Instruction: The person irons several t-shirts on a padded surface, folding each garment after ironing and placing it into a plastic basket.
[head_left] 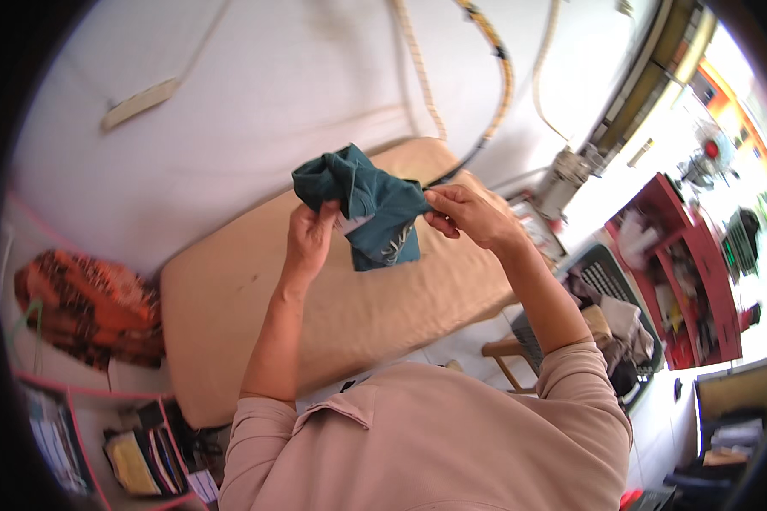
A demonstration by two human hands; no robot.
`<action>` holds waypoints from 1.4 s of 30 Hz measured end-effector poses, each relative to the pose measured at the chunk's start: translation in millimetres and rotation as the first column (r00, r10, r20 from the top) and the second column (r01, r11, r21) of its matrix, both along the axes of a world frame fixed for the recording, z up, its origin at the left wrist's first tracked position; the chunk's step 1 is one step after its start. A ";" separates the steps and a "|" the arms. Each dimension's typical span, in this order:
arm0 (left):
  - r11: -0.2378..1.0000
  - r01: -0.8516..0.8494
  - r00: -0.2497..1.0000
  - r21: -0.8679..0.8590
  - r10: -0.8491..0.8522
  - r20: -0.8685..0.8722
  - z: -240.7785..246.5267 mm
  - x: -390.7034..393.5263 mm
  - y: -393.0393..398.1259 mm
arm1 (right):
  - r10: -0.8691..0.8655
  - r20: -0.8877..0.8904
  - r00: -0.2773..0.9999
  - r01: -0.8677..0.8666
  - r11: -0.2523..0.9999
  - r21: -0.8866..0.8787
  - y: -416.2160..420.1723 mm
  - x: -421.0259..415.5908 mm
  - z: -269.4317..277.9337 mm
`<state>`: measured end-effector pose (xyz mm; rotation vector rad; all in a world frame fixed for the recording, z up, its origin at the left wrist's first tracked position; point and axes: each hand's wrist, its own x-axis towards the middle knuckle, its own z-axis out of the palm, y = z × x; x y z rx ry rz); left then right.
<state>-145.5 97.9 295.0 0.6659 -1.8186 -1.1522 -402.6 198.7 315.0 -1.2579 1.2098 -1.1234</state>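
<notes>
A dark teal cloth garment (383,204) with a pale printed design is held up bunched over a table padded with tan cloth (243,319). At its left side my left hand (312,236) grips it between thumb and fingers, beside a small whitish patch. My right hand (463,214) pinches its right edge. The lower part of the garment hangs between my hands. Which part of the garment each hand holds cannot be told.
A wrapped yellow and black hose (503,83) comes down to the table's far side. Right of the table stand a wooden stool (508,351), a laundry basket (604,271) with clothes and a red shelf (703,287). An orange patterned cloth (96,306) and pink-edged shelves (118,391) are at the left.
</notes>
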 end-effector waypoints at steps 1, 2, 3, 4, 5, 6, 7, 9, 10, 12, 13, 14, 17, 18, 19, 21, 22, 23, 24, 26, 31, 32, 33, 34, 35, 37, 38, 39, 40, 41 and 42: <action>0.997 -0.077 0.995 -0.012 0.077 0.056 7.7 29.7 -8.1 | 0.036 0.037 0.999 -0.036 0.999 -0.013 -16.1 26.5 1.1; 0.988 -0.150 0.982 -0.030 0.152 0.113 16.0 56.9 -16.0 | -0.023 0.074 0.997 0.023 1.000 -0.008 -33.1 50.4 9.0; 0.979 -0.202 0.968 -0.034 0.205 0.148 24.6 73.2 -22.8 | 0.025 0.027 0.999 -0.023 0.997 -0.070 -49.7 57.1 10.4; 0.963 -0.266 0.944 -0.039 0.268 0.194 30.5 93.3 -27.6 | 0.000 0.022 1.000 0.003 0.995 -0.099 -65.4 78.4 19.1; 0.959 -0.284 0.959 0.028 0.283 0.029 31.5 105.9 -36.5 | -0.032 0.018 0.999 0.034 0.991 -0.128 -75.5 100.8 28.1; 0.949 -0.299 0.941 0.097 0.310 -0.134 28.0 120.3 -47.8 | 0.019 0.032 0.999 -0.013 0.987 -0.159 -79.1 129.1 38.6; 0.940 -0.306 0.892 0.151 0.339 -0.301 30.9 135.9 -52.5 | 0.149 -0.071 0.986 -0.158 0.975 -0.156 -72.5 151.5 54.8; 0.966 -0.141 0.843 0.215 0.231 -0.485 40.0 161.2 -50.6 | 0.378 -0.283 0.882 -0.422 0.899 -0.115 -54.0 184.0 76.6; 0.972 -0.048 0.800 0.228 0.174 -0.574 44.0 171.7 -48.6 | 0.341 -0.257 0.904 -0.380 0.917 -0.119 -54.9 189.8 79.9; 0.975 0.127 0.794 0.183 0.011 -0.608 45.5 189.4 -46.6 | 0.128 -0.250 0.960 -0.212 0.914 -0.345 -84.0 199.5 77.6; 0.964 0.217 0.778 0.152 -0.077 -0.624 47.1 193.7 -45.3 | 0.017 -0.227 0.974 -0.122 0.881 -0.457 -94.8 205.0 77.6; 0.958 0.243 0.754 0.150 -0.090 -0.650 48.3 193.6 -42.4 | 0.093 -0.152 0.984 -0.156 0.860 -0.486 -101.0 216.8 75.4; 0.962 0.224 0.797 0.159 -0.087 -0.598 51.6 185.5 -26.0 | 0.081 -0.165 0.983 -0.169 0.748 -0.642 -103.8 257.5 67.2; 0.982 0.149 0.829 0.113 -0.062 -0.556 45.2 188.8 -28.9 | 0.148 -0.176 0.973 -0.227 0.743 -0.630 -104.1 266.0 68.5; 0.982 0.123 0.826 0.142 -0.022 -0.563 40.2 192.6 -30.1 | 0.212 -0.188 0.959 -0.284 0.734 -0.617 -104.4 274.1 70.6; 0.976 0.080 0.818 0.202 0.052 -0.573 38.3 188.8 -30.1 | 0.289 -0.252 0.924 -0.383 0.647 -0.660 -119.9 280.8 67.6; 0.981 0.001 0.795 0.192 0.116 -0.596 61.0 174.4 -21.6 | 0.391 -0.137 0.910 -0.380 0.655 -0.653 -121.3 281.5 68.4; 0.994 -0.016 0.803 0.108 0.077 -0.591 66.5 171.5 -22.7 | 0.445 -0.092 0.891 -0.394 0.656 -0.644 -124.3 278.3 70.2; 0.999 -0.039 0.812 0.024 0.046 -0.582 71.0 171.4 -23.4 | 0.502 -0.045 0.864 -0.412 0.653 -0.635 -126.0 277.3 73.5; 0.985 -0.116 0.844 -0.129 0.030 -0.536 81.2 171.3 -26.8 | 0.569 0.006 0.822 -0.450 0.655 -0.607 -123.3 270.7 80.6; 0.750 -0.340 0.906 -0.568 0.098 -0.412 110.2 148.2 -29.9 | 0.650 0.188 0.736 -0.519 0.720 -0.460 -105.2 236.4 110.3; 0.793 -0.306 0.908 -0.527 0.077 -0.412 111.6 150.0 -34.8 | 0.630 0.182 0.755 -0.496 0.730 -0.471 -104.3 231.3 114.0; 0.799 -0.272 0.934 -0.536 0.085 -0.348 115.3 147.3 -33.9 | 0.612 0.175 0.771 -0.474 0.736 -0.483 -102.6 227.6 118.3; 0.807 -0.237 0.955 -0.541 0.092 -0.282 120.5 143.5 -31.9 | 0.593 0.170 0.787 -0.452 0.742 -0.495 -102.3 224.3 119.8; 0.816 -0.201 0.972 -0.542 0.098 -0.214 122.6 140.7 -31.3 | 0.542 0.111 0.833 -0.409 0.738 -0.537 -103.6 221.7 119.1; 0.861 -0.253 0.953 -0.441 0.143 -0.268 117.9 136.8 -33.8 | 0.422 0.001 0.907 -0.331 0.712 -0.620 -106.9 217.7 116.7; 0.873 -0.269 0.943 -0.406 0.152 -0.297 114.4 133.5 -32.9 | 0.361 -0.037 0.932 -0.291 0.684 -0.669 -111.5 215.2 114.2; 0.885 -0.280 0.933 -0.372 0.159 -0.324 113.3 129.6 -32.3 | 0.294 -0.067 0.953 -0.251 0.649 -0.718 -118.1 212.8 111.9; 0.834 -0.313 0.924 -0.454 0.156 -0.350 113.2 124.6 -32.4 | 0.224 -0.093 0.970 -0.214 0.609 -0.764 -121.7 211.0 110.2; 0.848 -0.326 0.910 -0.419 0.162 -0.381 113.0 118.8 -31.3 | 0.314 -0.028 0.949 -0.228 0.623 -0.748 -122.5 210.7 108.7; 0.861 -0.336 0.895 -0.382 0.166 -0.414 115.2 109.6 -28.1 | 0.397 0.036 0.917 -0.246 0.636 -0.732 -122.6 211.4 108.0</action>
